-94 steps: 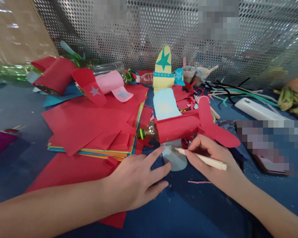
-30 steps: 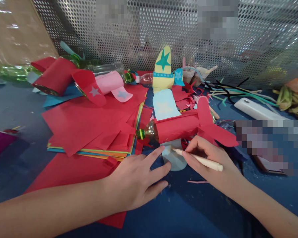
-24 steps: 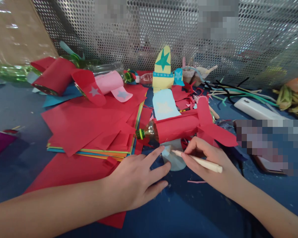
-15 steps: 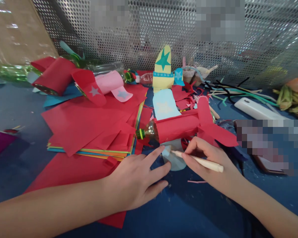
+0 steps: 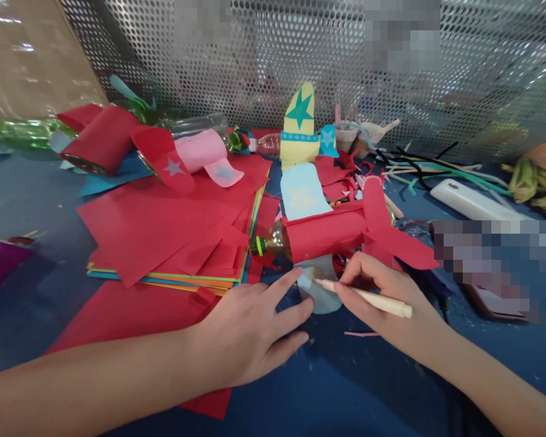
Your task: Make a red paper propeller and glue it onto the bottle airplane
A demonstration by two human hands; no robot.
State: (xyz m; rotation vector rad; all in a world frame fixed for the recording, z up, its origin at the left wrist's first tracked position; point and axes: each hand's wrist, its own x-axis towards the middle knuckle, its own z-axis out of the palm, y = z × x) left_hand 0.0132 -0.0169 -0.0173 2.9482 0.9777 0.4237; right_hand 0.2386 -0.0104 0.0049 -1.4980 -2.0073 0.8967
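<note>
My right hand (image 5: 382,291) is closed around a cream-coloured pen (image 5: 384,303), its tip touching a light blue paper flap (image 5: 321,297). My left hand (image 5: 259,328) has its fingers spread, the fingertips resting on the flap's left edge. The flap sticks out below a green-capped bottle (image 5: 277,240) that lies on its side, wrapped in red paper (image 5: 325,232). On the bottle's far side is a pale blue flap (image 5: 304,193) with a faint star. Red paper fins (image 5: 403,246) project at the bottle's right end.
A stack of coloured paper (image 5: 164,224) lies left of the bottle. Behind it are other paper-decorated bottles (image 5: 102,136). A phone (image 5: 486,273) and a white glue gun (image 5: 468,200) lie to the right. A perforated metal panel (image 5: 295,54) stands at the back.
The pen and my right hand have shifted very slightly to the right. My left hand has stayed in place.
</note>
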